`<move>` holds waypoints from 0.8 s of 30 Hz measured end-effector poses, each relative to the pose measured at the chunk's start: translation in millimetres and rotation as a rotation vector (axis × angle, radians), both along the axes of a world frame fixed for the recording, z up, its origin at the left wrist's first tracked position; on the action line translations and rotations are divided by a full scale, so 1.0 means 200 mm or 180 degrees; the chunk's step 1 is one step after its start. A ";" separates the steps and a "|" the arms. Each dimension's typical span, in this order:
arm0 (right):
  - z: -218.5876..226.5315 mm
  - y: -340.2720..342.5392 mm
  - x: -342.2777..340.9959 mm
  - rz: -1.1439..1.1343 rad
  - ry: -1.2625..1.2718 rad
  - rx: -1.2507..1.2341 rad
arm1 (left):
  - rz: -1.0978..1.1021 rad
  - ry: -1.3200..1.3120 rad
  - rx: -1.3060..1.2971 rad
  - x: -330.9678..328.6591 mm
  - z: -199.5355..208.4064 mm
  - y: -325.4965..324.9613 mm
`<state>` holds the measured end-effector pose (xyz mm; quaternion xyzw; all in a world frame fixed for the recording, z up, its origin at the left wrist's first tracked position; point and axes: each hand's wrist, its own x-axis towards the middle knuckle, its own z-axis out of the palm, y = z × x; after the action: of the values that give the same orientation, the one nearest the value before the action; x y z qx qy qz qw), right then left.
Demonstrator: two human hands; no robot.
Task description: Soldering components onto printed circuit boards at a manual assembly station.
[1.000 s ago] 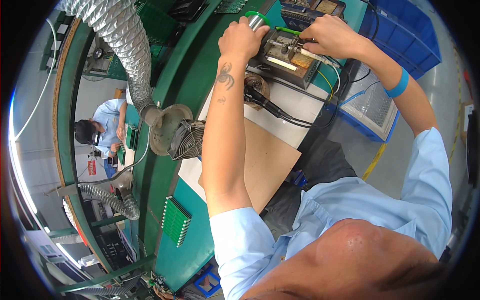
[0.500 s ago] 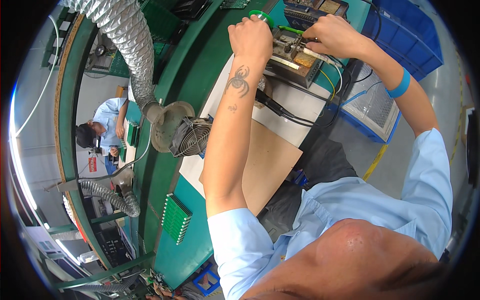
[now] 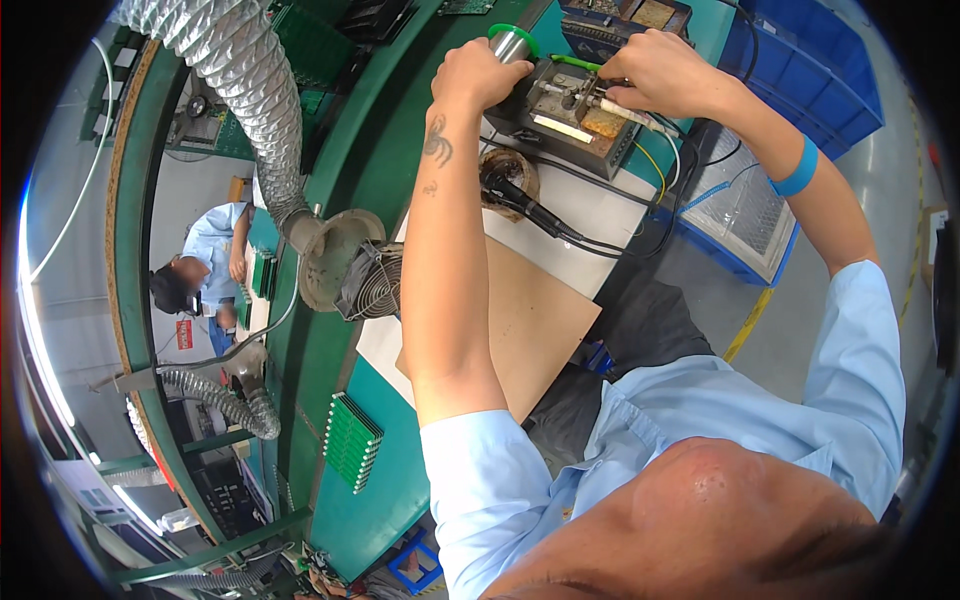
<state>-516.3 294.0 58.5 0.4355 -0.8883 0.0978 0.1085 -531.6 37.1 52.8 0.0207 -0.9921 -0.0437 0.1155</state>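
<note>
At the far end of the bench, my left hand (image 3: 474, 74) is wrapped round a silver wire spool (image 3: 510, 44) with a green rim. My right hand (image 3: 655, 72) is closed over the right side of a dark metal soldering stand (image 3: 575, 110) with a yellowish sponge. Beside its fingertips lies a corded white handle (image 3: 628, 113). A thin green stick (image 3: 575, 62) ends at the same fingers; what they grip is hidden. Nearer me, a black corded tool (image 3: 525, 205) rests in a dirty round pot (image 3: 520, 175).
A brown board (image 3: 540, 315) lies on the bench under my left arm. Left of it are a round fan (image 3: 375, 282), a silver duct (image 3: 255, 90) and a stack of green circuit boards (image 3: 352, 442). Blue crates (image 3: 810, 75) stand at right. Beyond the frame, a co-worker (image 3: 212, 245) sits.
My left hand has moved left and a little nearer with the spool, uncovering the round pot and the stand's left side. My right hand has shifted only slightly.
</note>
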 end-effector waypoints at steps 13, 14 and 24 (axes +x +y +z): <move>-0.02 -0.01 0.00 0.0051 0.0127 -0.0147 | 0.0077 -0.0251 -0.1319 0.10 0.07 0.17; -0.02 -0.01 0.00 0.0038 0.0120 -0.0121 | 0.0064 -0.0281 -0.1275 0.10 0.08 0.19; 0.00 -0.01 0.01 0.0025 0.0168 -0.0080 | -0.0015 0.1035 -0.1315 0.07 -0.07 0.16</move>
<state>-513.9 292.3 57.7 0.4400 -0.8821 0.0978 0.1370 -518.5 69.2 39.7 -0.0130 -0.9484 0.1568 0.2751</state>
